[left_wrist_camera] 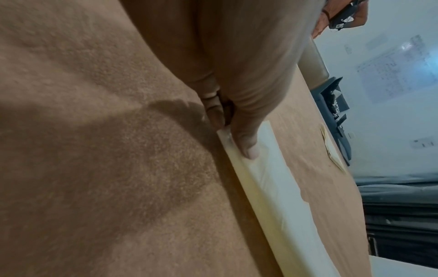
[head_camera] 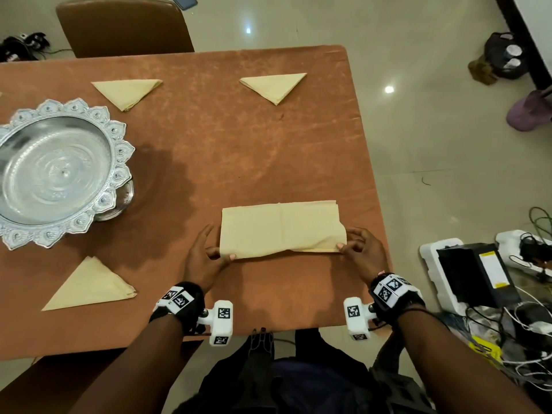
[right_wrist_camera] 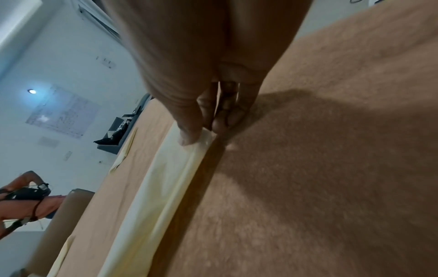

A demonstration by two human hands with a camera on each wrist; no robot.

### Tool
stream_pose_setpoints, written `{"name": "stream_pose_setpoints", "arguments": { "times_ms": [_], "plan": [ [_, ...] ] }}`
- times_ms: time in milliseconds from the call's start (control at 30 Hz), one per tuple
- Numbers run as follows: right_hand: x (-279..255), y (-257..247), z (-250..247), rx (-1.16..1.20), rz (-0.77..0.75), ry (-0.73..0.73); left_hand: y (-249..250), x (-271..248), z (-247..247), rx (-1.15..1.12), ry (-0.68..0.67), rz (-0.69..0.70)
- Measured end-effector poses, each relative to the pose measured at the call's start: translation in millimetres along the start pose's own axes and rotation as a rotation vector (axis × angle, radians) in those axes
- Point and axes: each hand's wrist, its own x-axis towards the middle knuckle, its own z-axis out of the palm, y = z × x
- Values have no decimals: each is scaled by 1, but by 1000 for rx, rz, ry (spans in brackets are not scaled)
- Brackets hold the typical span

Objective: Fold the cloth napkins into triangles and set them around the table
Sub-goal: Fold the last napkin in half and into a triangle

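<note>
A cream cloth napkin [head_camera: 280,228] lies folded into a rectangle near the front of the brown table [head_camera: 239,144]. My left hand [head_camera: 209,255] pinches its near left corner, thumb on top [left_wrist_camera: 249,148]. At the near right corner my right hand [head_camera: 355,249] pinches the cloth too, thumb above [right_wrist_camera: 189,136], and that edge is slightly lifted. Three napkins folded into triangles lie around the table: far left [head_camera: 127,92], far right [head_camera: 273,86], near left [head_camera: 89,286].
A large ornate silver tray [head_camera: 56,174] on a foot stands at the table's left. A brown chair [head_camera: 125,25] is at the far side. Off the right edge, the floor holds a foam-packed box [head_camera: 469,273] and tangled cables [head_camera: 522,324].
</note>
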Motion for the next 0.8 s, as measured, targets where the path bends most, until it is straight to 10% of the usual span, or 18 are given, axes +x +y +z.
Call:
{"name": "stream_pose_setpoints", "arguments": {
  "times_ms": [800],
  "plan": [
    [-20,6,-6,-188,50,-8,-11,-7,-2,391,21,80]
  ]
}}
